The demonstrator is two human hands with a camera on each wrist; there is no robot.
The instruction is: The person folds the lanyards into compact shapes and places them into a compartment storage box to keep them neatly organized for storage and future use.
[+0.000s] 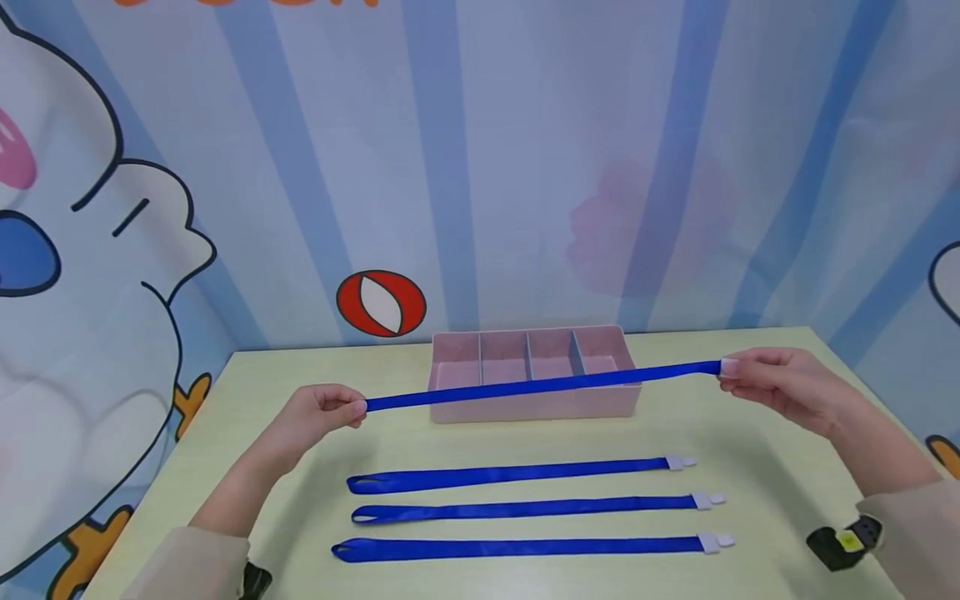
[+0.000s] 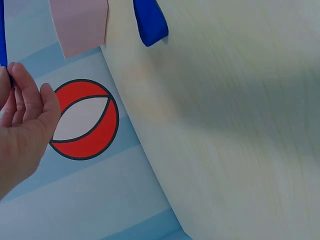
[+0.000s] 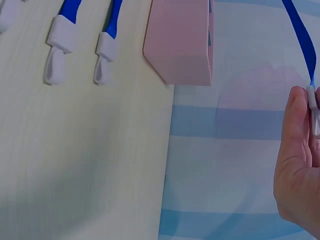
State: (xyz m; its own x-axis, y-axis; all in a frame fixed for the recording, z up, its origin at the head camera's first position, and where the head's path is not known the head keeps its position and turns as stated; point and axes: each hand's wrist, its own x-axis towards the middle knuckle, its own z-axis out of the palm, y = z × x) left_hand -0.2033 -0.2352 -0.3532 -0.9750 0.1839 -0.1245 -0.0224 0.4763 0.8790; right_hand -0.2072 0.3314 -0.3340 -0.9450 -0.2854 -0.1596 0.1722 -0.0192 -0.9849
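"Pale sleeves (image 1: 195, 567) closest to us, then three blue lanyards (image 1: 525, 507) lying in parallel on the table (image 1: 465, 583). Where's the fourth?"

"Up in the air, drawn out left to right: that's the held lanyard (image 1: 525, 387). The left hand (image 1: 318, 417) pinches its left end; the right hand (image 1: 787, 392) pinches the other, at the white clip (image 1: 728, 367)."

"And the pink tray (image 1: 536, 407)?"

"Far side of the table, beyond the three. Its long side runs left to right too, so I'd say what counts is that they nearly line up, though the lanyard tilts and looks longer."

"Which hand's nearer it?"

"Can't call it; one's off either end."
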